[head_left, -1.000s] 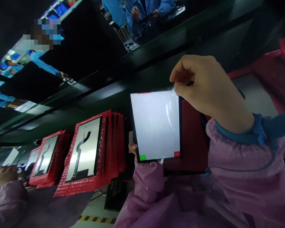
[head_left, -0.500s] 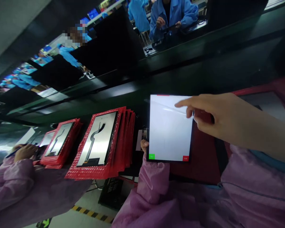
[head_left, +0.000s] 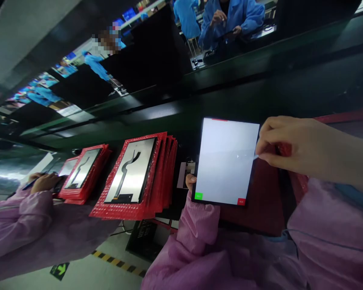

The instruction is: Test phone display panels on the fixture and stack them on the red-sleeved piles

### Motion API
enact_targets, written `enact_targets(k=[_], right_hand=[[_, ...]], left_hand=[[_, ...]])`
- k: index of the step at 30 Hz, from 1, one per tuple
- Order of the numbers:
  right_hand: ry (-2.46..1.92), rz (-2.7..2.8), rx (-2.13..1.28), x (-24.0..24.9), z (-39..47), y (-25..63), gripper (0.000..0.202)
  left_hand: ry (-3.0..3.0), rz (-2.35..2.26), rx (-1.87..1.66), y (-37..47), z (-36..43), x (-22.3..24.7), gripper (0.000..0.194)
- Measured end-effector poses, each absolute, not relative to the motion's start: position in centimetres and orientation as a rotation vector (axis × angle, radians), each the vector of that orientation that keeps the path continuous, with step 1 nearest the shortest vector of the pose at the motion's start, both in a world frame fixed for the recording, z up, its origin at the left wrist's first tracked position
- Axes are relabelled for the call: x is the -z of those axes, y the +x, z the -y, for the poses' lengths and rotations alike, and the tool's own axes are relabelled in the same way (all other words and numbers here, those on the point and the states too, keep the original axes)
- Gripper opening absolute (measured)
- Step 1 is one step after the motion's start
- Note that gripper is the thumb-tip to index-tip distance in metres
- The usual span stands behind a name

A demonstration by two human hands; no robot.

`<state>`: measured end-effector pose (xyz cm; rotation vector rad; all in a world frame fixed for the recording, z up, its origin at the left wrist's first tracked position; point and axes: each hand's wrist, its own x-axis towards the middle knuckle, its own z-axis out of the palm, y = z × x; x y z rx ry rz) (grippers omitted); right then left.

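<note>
A tablet-like display panel (head_left: 228, 161) is lit almost all white, with a green box at its lower left and a red one at its lower right. My left hand (head_left: 190, 182) grips the panel by its lower left edge; the thumb shows and the other fingers are hidden behind it. Beside the panel's right edge is my right hand (head_left: 278, 141), its thumb and fingers pinched together. A thin pale strip (head_left: 255, 157) sticks out of that pinch against the panel's edge; its kind is unclear.
Left of the panel lies a stack of red bubble-wrap sleeves (head_left: 157, 177) topped by a bare display (head_left: 131, 171) with a flex cable. A second stack (head_left: 84, 173) lies farther left, near a co-worker's hands (head_left: 44, 182). Below stands a black crate (head_left: 143, 241).
My right hand has drawn back from over the white screen to its right edge, and its fingers have closed to a pinch. The whole view has shifted slightly.
</note>
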<state>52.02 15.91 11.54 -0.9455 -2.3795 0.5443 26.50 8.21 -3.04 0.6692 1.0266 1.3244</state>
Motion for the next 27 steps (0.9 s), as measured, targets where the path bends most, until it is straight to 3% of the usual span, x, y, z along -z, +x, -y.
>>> enact_targets(k=[3,7,9,15,21,27], right_hand=[[-1.005,2.321,-0.451,-11.1,-16.3,50.5,0.006],[-1.040,2.302,-0.533,-10.9,-16.7,49.1,0.047],[-1.014,2.326,-0.549,-10.9,-16.9,49.0,0.056],[-0.782,2.454,-0.575,-11.0,-17.3,49.7,0.018],[-0.824,2.472,-0.475,-10.6,-17.8,50.5,0.040],[-0.922,2.409,-0.332,-10.0,-18.9,51.6,0.047]], left_hand=[[0.536,-0.817,-1.334,26.7,-8.2,3.5,0.066],[0.436,-0.676,-1.356,27.6,-8.1,3.1,0.062],[0.402,-0.735,-1.386,27.9,-8.2,2.7,0.058],[0.333,-0.868,-1.532,28.9,-8.9,1.8,0.067],[0.328,-0.641,-1.427,28.9,-8.6,1.1,0.071],[0.254,-0.674,-1.430,27.7,-8.5,1.5,0.060]])
